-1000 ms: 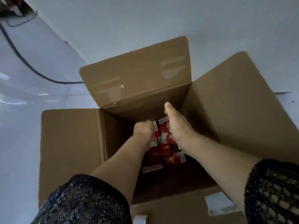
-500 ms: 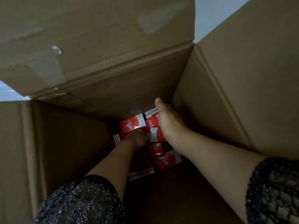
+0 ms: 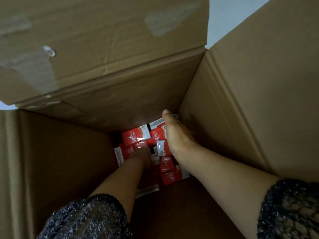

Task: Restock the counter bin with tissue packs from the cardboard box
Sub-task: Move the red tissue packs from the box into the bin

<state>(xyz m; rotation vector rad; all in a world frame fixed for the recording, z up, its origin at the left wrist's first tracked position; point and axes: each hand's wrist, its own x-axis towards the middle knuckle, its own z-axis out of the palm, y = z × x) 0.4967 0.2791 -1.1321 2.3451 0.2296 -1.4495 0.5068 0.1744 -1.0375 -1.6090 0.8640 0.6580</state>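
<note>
One open cardboard box (image 3: 241, 104) holds about seven red tissue packs (image 3: 134, 138) at its bottom, maybe more in the dark. Two hands reach in. The right hand (image 3: 176, 137) lies against the packs and the left hand (image 3: 140, 155) sits among them. Their fingers are hidden, so I cannot tell if they grip.

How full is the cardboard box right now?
Nearly empty. The red tissue packs cover only a small patch of floor at the far wall of the cardboard box; bare cardboard floor shows nearer the camera.
</note>
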